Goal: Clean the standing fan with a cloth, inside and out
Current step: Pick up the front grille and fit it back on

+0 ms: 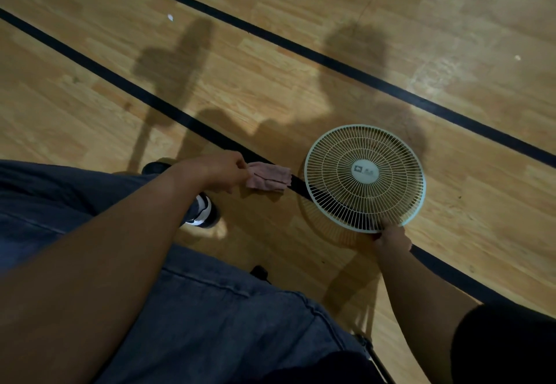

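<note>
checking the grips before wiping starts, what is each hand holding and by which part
The left hand pinches the pink cloth at its near edge. The right hand grips the detached fan grille by its rim, at the nearest edge.

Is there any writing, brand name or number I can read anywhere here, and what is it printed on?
Round badge at the middle of the fan grille: a small logo with a few characters beside it and a line below, all too small and blurred to read.
Pink cloth, wooden floor, shoe: no text visible.
</note>
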`<state>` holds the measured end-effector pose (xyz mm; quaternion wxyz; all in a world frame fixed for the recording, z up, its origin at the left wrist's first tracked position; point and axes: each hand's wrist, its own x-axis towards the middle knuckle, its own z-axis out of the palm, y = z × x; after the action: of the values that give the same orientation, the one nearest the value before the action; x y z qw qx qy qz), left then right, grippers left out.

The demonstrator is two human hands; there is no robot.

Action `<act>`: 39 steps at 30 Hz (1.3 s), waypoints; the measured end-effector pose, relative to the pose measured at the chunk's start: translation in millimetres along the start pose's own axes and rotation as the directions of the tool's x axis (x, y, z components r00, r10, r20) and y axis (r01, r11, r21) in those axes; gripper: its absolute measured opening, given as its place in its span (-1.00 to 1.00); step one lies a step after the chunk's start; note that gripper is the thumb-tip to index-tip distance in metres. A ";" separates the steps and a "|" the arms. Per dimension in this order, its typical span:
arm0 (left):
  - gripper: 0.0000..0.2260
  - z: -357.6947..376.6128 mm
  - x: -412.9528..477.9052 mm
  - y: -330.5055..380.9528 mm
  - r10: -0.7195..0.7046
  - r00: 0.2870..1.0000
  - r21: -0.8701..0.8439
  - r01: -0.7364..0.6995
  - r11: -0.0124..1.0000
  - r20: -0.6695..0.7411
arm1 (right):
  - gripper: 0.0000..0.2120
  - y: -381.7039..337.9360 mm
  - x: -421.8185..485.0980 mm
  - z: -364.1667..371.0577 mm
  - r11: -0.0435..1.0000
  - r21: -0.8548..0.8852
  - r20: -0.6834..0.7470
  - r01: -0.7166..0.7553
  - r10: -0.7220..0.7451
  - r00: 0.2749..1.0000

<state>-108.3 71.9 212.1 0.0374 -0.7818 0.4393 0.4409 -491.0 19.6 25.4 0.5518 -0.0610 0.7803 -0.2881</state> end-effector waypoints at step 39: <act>-0.76 -164.6 -273.6 -68.4 -0.162 0.235 -0.274 -0.596 0.755 -0.958 | -0.66 -150.1 -383.4 202.9 0.918 0.380 0.916 0.116 -0.390 0.088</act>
<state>-12.6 219.3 487.3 -0.5499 -0.7726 0.3172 -0.0072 -195.4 -23.7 374.0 0.8684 -0.3100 0.1687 -0.3482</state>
